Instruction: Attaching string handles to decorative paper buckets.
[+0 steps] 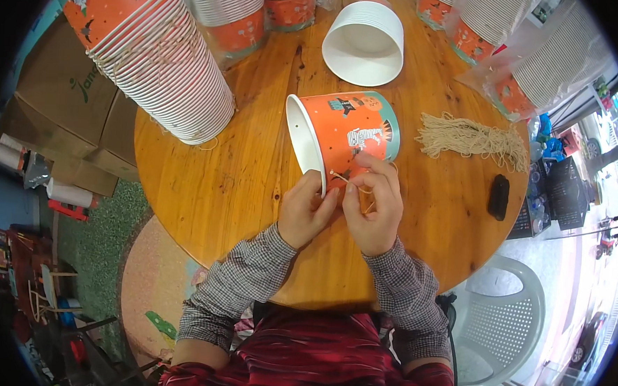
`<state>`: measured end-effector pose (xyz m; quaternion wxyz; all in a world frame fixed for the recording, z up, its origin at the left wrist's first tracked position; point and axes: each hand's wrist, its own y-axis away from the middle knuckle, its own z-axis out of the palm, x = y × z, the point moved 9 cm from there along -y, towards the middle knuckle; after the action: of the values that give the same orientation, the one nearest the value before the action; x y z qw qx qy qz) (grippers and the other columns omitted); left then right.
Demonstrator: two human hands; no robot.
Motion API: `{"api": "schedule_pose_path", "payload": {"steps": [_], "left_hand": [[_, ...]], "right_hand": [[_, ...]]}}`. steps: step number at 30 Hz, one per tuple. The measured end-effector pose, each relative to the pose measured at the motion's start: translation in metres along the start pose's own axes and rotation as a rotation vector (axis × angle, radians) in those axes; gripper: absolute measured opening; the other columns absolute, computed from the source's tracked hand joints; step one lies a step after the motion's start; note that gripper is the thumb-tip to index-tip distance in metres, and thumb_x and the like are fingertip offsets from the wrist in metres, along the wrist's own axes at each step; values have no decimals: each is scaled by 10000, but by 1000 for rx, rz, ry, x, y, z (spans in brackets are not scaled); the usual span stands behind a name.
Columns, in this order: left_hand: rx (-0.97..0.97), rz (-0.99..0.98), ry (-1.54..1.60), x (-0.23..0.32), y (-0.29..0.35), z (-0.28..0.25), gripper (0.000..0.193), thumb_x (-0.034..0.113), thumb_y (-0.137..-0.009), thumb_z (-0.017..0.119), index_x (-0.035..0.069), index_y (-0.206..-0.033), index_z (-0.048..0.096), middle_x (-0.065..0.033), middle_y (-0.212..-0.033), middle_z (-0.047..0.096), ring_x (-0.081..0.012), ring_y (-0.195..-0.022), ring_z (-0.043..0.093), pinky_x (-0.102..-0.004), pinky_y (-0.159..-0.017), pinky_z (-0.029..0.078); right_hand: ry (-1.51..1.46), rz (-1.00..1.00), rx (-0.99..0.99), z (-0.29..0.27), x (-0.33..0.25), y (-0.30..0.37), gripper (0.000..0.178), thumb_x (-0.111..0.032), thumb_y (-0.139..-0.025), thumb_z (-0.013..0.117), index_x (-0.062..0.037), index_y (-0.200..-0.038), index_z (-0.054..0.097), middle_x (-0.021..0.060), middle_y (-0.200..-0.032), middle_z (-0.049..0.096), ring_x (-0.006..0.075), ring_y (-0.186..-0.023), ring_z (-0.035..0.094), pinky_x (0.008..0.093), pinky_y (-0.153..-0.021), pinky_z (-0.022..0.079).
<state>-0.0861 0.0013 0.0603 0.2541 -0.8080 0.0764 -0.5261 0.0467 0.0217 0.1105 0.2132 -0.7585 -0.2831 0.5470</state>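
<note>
An orange paper bucket with printed figures and a teal base lies on its side in front of me, its white mouth facing left. My left hand is closed on the near part of its rim, with the thumb against the outer wall. Just right of it, my right hand pinches a thin beige string between thumb and fingertips beside the bucket's wall. One knotted-looking end of the string sticks out to the left. Where the string meets the bucket is hidden by my fingers.
A tall leaning stack of paper buckets with strings on them stands at the left of the round wooden table. Nested white buckets lie at the back. A bundle of twine and a small black object lie at right. Plastic-wrapped stacks line the far edge.
</note>
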Motion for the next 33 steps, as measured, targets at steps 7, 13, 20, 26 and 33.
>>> {"api": "schedule_pose_path", "payload": {"steps": [7,13,20,26,33], "left_hand": [[-6,30,-61,4,-1,1,148,61,-853,643,-20,-916,535,-146,-741,504,-273,-573,592,-333,-504,497],[-13,-10,-33,2,0,3,200,60,-842,656,-15,-986,541,-155,-820,577,-270,-640,639,-314,-564,543],[2,-40,203,17,-1,-1,362,20,-851,610,-12,-1203,536,-191,-976,624,-234,-787,667,-287,-645,541],[-8,-118,308,-7,8,-3,210,-53,-886,518,-42,-1083,589,-129,-935,611,-182,-770,616,-260,-704,491],[112,-134,220,-7,3,-12,102,-38,-872,570,-46,-974,573,-116,-897,592,-176,-758,599,-270,-688,487]], "right_hand": [[58,-55,-19,3,-1,1,144,29,-772,656,2,-901,596,176,-1180,555,283,-1009,590,340,-836,496],[55,-53,-30,5,2,3,157,27,-768,662,-2,-909,600,173,-1185,547,283,-1001,586,342,-830,500],[89,-63,-45,7,3,5,159,18,-769,678,-12,-912,615,155,-1177,546,282,-1004,568,352,-846,486],[68,-42,-35,10,4,5,166,7,-775,685,-13,-928,624,149,-1174,550,292,-1021,564,364,-852,477],[34,-75,-85,14,-3,3,198,-11,-773,688,-5,-959,621,151,-1174,561,327,-1094,552,386,-885,472]]}}
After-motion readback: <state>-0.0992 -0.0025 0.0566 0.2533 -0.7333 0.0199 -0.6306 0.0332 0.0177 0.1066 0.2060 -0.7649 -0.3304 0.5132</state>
